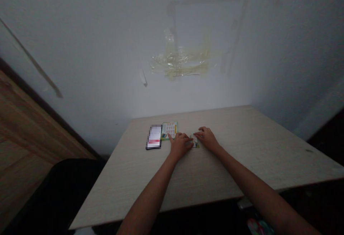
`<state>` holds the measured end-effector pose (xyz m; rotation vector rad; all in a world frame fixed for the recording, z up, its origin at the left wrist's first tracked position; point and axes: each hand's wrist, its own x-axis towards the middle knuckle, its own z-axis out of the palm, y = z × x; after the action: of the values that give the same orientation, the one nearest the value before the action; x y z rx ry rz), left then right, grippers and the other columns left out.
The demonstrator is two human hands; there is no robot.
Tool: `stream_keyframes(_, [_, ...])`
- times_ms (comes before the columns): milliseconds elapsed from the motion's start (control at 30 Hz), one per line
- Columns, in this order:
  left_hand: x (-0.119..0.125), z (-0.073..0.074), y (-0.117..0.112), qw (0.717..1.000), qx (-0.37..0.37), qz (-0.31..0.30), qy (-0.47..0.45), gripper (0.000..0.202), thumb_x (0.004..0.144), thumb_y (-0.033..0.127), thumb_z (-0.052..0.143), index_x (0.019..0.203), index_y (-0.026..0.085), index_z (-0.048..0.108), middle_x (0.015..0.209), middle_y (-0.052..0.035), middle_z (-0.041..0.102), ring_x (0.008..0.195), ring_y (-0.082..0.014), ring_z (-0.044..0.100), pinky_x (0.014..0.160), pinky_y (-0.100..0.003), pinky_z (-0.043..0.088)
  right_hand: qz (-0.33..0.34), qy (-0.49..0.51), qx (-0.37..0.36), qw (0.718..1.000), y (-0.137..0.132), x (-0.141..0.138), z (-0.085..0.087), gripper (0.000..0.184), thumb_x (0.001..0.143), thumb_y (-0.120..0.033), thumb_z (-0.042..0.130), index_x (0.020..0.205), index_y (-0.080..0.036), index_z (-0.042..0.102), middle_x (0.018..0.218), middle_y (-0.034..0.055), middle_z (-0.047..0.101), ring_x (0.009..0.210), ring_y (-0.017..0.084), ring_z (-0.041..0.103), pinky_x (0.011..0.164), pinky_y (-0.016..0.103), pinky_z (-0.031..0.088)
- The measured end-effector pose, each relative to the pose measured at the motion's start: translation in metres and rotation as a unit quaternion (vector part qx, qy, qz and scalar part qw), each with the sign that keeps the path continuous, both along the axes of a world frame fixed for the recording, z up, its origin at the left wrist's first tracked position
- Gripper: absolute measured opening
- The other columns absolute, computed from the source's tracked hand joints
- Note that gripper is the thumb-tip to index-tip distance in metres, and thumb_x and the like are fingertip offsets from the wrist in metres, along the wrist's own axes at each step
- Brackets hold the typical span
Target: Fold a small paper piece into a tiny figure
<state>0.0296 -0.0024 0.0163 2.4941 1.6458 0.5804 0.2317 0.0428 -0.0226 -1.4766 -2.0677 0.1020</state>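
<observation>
A small printed piece of paper (195,143), green and pale, lies on the table between my two hands. My left hand (179,147) is at its left edge, thumb and index finger closed on it while another finger sticks out toward the booklet. From the upper right, my right hand (209,139) reaches in with its fingertips closed on the paper's top edge. Both hands partly cover it, and its print is too small to read. A green-edged printed booklet or card (170,128) lies just beyond my left hand, its lower right corner close to those fingers.
Left of the booklet lies a phone (154,138) with a lit, blurred screen. The pale wooden table (268,149) meets a grey wall with peeling clear tape (182,63). A dark chair-like shape (70,181) and wooden panel (24,120) stand at left.
</observation>
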Motion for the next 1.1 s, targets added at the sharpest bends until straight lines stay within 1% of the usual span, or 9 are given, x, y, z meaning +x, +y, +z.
stream_keyframes(200, [-0.0002,-0.0006,0.001,1.0,0.0,-0.005,-0.008,0.024,0.087,0.046,0.062,0.109,0.043,0.069,0.111,0.002,0.067,0.121,-0.0276,0.045,0.104,-0.08,-0.007,-0.01,-0.021,0.01,1.0,-0.0002,-0.0021,0.0004,0.026,0.092,-0.035,0.058,0.113,-0.03,0.073,0.115,0.0101,0.059,0.106,0.023,0.053,0.096,0.036,0.042])
stream_keyframes(367, [-0.0009,-0.0009,0.0014,1.0,0.0,-0.005,-0.011,0.024,0.086,0.046,0.062,0.109,0.043,0.07,0.111,0.0019,0.068,0.121,-0.028,0.045,0.105,-0.08,-0.007,-0.015,-0.024,0.017,0.999,0.0,-0.004,0.0,0.026,0.092,-0.034,0.058,0.113,-0.031,0.073,0.114,0.0105,0.059,0.104,0.024,0.052,0.095,0.037,0.043])
stream_keyframes(567, [-0.0006,-0.0029,0.0009,1.0,0.01,-0.002,-0.008,0.025,0.086,0.047,0.062,0.11,0.043,0.069,0.11,0.0019,0.068,0.12,-0.0274,0.046,0.106,-0.079,-0.008,-0.02,-0.018,0.006,1.0,-0.0033,-0.005,0.0019,0.027,0.091,-0.033,0.058,0.115,-0.031,0.071,0.116,0.0111,0.059,0.107,0.026,0.051,0.095,0.04,0.042])
stream_keyframes(700, [-0.0007,-0.0042,0.0001,1.0,0.021,-0.004,-0.015,0.024,0.088,0.047,0.06,0.109,0.043,0.07,0.109,0.0017,0.068,0.12,-0.0271,0.046,0.106,-0.078,-0.01,-0.01,-0.014,0.009,1.0,-0.0035,-0.002,0.0002,0.029,0.089,-0.033,0.061,0.116,-0.031,0.071,0.117,0.0104,0.059,0.108,0.025,0.052,0.096,0.039,0.043])
stream_keyframes(767, [-0.001,-0.0047,-0.0002,1.0,0.025,-0.006,-0.018,0.024,0.087,0.047,0.061,0.109,0.043,0.07,0.11,0.0017,0.067,0.12,-0.0272,0.046,0.106,-0.077,-0.011,0.006,-0.008,0.011,1.0,-0.0034,-0.0002,-0.0006,0.027,0.088,-0.033,0.063,0.113,-0.03,0.072,0.117,0.009,0.059,0.109,0.024,0.053,0.096,0.038,0.043])
stream_keyframes(900, [-0.0015,-0.0057,-0.0001,0.999,0.034,-0.01,-0.021,0.024,0.087,0.046,0.061,0.109,0.043,0.07,0.113,0.0018,0.068,0.12,-0.027,0.046,0.106,-0.078,-0.01,0.038,0.014,0.015,0.999,-0.0037,0.0006,-0.0007,0.018,0.087,-0.032,0.064,0.099,-0.027,0.077,0.115,0.0082,0.062,0.107,0.022,0.055,0.095,0.035,0.044])
stream_keyframes(1100, [-0.0007,-0.0062,0.0001,0.999,0.032,0.001,-0.014,0.024,0.086,0.045,0.063,0.109,0.044,0.07,0.116,0.0019,0.068,0.122,-0.0277,0.045,0.108,-0.077,-0.006,0.013,0.02,0.016,1.0,-0.0063,-0.0037,0.0034,0.016,0.084,-0.034,0.068,0.093,-0.026,0.078,0.108,0.0079,0.065,0.102,0.022,0.058,0.094,0.035,0.045])
